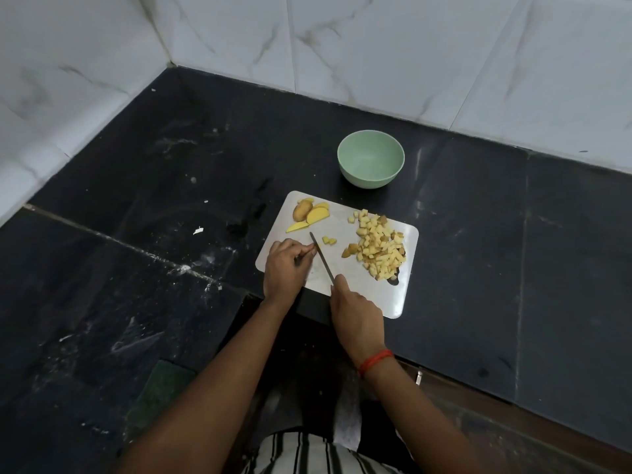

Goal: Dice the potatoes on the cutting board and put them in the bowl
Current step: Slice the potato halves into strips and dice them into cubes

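- Diced potato (379, 249): large heap of small cubes, some with skin, on the right half of the cutting board (390, 299). A few fresh cubes (329, 240) lie apart, just right of the blade.
- Uncut potato slices (309, 213): several slabs and one skin-on end piece at the board's far left corner, plus one thin wedge (297, 227) nearer the hands.
- Knife (321, 256): blade down on the board, tip pointing away from the person.
- Right hand (355, 313): wrapped round the knife handle, which it hides; red thread (374, 360) on the wrist.
- Left hand (285, 265): fingers curled, tips against the blade's left side; whether they pinch a piece cannot be told.
- Bowl (371, 179): pale green, empty, on the desk just beyond the board.
- Progress, as judged: well over half the dicing done; the slices remain, and nothing has gone into the bowl.
- Desk (136, 200): black stone slabs, smeared with white marks and crumbs.
- Walls (376, 46): white marbled tile, meeting in a corner at far left.
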Demonstrator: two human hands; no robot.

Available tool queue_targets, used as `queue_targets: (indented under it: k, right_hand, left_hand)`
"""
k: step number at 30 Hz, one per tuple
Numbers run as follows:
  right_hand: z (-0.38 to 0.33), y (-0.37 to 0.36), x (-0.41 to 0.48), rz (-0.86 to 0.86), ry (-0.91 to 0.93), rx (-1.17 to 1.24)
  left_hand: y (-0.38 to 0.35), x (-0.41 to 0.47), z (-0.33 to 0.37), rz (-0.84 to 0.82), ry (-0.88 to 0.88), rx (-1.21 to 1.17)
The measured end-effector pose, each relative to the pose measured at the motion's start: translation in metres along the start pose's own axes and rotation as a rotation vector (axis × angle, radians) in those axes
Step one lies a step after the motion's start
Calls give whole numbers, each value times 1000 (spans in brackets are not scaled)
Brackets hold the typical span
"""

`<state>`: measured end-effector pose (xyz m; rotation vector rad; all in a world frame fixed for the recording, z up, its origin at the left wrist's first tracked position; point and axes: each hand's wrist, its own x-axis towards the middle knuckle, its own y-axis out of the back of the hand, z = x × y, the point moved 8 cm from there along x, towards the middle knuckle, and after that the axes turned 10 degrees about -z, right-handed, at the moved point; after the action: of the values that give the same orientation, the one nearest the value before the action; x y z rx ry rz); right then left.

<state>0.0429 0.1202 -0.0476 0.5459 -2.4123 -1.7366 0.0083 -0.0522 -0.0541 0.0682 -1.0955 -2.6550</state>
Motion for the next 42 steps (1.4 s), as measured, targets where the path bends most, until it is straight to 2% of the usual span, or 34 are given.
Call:
queue_targets:
  k: [7,10,13,19,25,33,36,42]
  right_hand:
    - [7,5,-13,4,-91,-143]
    - [8,16,-1,80,-111,-89]
    - [5,19,7,125,-52,-25]
    - [4,0,7,-64,-38,54]
    - [2,-1,9,-93,-18,60]
    - [9,-3,-23,-77,-28,-151]
    - [12,12,-15,22,-69,-70]
    - [41,33,1,199,-59,355]
  left_hand:
    - [1,-2,-3,12,30,-68]
    - [3,-4,-11,36,49,-188]
    - [3,-3,-11,18,30,-164]
    - [4,-2,-3,11,21,-85]
    - [4,-2,-3,17,23,-68]
    - [2,0,-5,26,37,-46]
    - [0,2,-3,17,41,-17]
    - [-23,25,25,-91,18,75]
